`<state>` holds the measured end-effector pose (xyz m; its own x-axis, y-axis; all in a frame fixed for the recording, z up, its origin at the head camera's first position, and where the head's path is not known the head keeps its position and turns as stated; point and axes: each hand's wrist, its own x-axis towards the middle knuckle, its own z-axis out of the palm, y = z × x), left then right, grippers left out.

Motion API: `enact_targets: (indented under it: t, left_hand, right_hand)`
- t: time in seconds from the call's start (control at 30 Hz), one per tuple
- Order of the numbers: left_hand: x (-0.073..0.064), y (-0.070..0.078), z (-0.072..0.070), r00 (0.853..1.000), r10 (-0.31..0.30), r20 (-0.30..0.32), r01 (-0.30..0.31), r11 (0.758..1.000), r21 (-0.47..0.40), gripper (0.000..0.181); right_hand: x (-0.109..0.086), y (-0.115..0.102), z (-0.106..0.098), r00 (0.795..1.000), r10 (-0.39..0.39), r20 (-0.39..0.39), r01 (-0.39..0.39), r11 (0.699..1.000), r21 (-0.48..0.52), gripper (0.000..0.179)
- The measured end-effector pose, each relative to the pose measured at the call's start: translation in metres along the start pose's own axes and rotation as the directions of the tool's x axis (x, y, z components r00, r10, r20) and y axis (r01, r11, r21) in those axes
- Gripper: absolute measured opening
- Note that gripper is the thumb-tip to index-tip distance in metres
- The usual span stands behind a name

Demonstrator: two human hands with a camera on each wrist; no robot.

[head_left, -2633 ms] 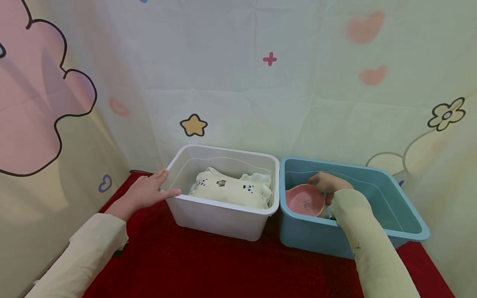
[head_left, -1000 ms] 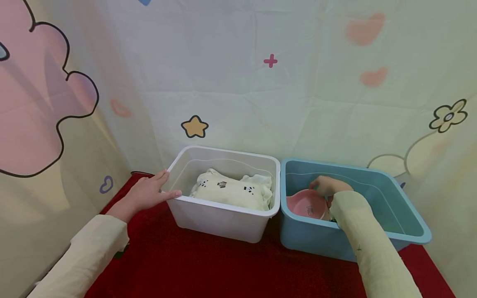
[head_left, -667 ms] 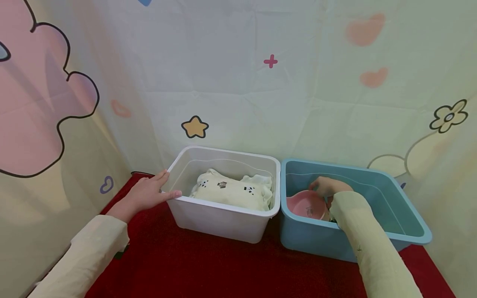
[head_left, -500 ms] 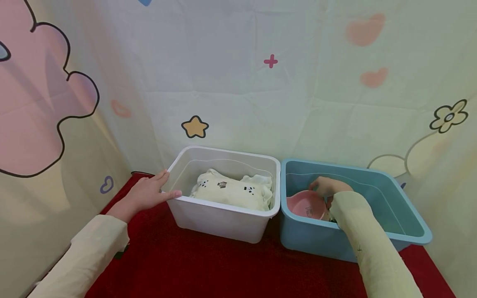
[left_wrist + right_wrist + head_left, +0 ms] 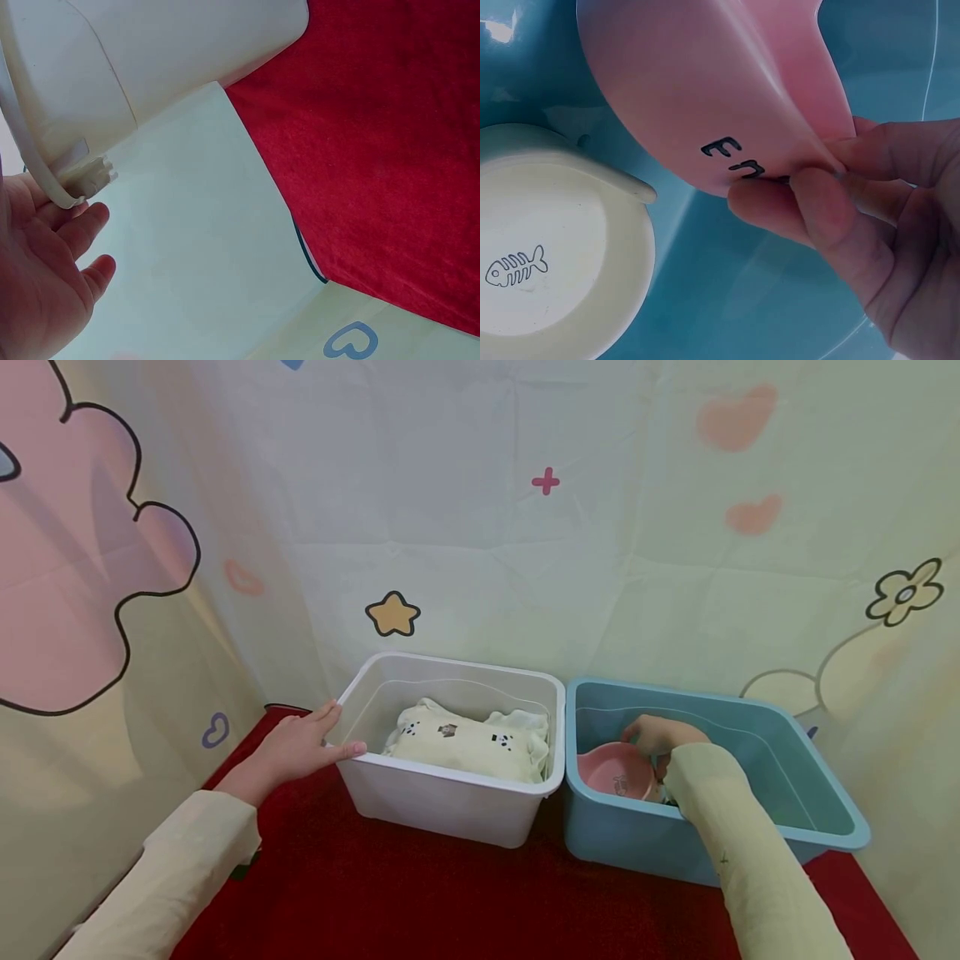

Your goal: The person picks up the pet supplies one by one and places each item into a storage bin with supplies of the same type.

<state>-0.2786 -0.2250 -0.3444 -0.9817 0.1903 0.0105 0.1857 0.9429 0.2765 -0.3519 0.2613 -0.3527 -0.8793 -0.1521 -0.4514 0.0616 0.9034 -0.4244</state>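
Observation:
In the blue bin (image 5: 630,827), my right hand (image 5: 660,735) pinches the rim of a pink bowl (image 5: 611,768) between thumb and fingers. The right wrist view shows this pink bowl (image 5: 682,90) tilted, with black letters on its outer wall. Beside it, on the bin's floor, lies a cream bowl (image 5: 547,240) with a fishbone drawing. My left hand (image 5: 296,747) rests at the front left corner of the white bin (image 5: 442,814), thumb and fingers spread along its rim. The left wrist view shows the lower fingers of this hand (image 5: 60,255) loosely bent under the rim.
A cream pillow (image 5: 465,743) with ruffled edges and small animal prints lies inside the white bin. Both bins stand side by side on a red cloth (image 5: 420,893). A printed curtain (image 5: 480,585) hangs right behind them.
The pink bowl sits slightly lower in the head view than 2.6 seconds ago, though the whole view has shifted a little too. Both hands keep their places.

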Motion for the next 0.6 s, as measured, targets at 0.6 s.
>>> enact_targets:
  t: [0.6]
  left_hand:
    - [-0.0013,0.0011,-0.0009,1.0,0.002,0.001,-0.002,1.0,-0.017,0.099]
  right_hand:
    - [-0.0027,-0.0014,0.0009,1.0,0.003,0.006,-0.003,1.0,0.017,0.06]
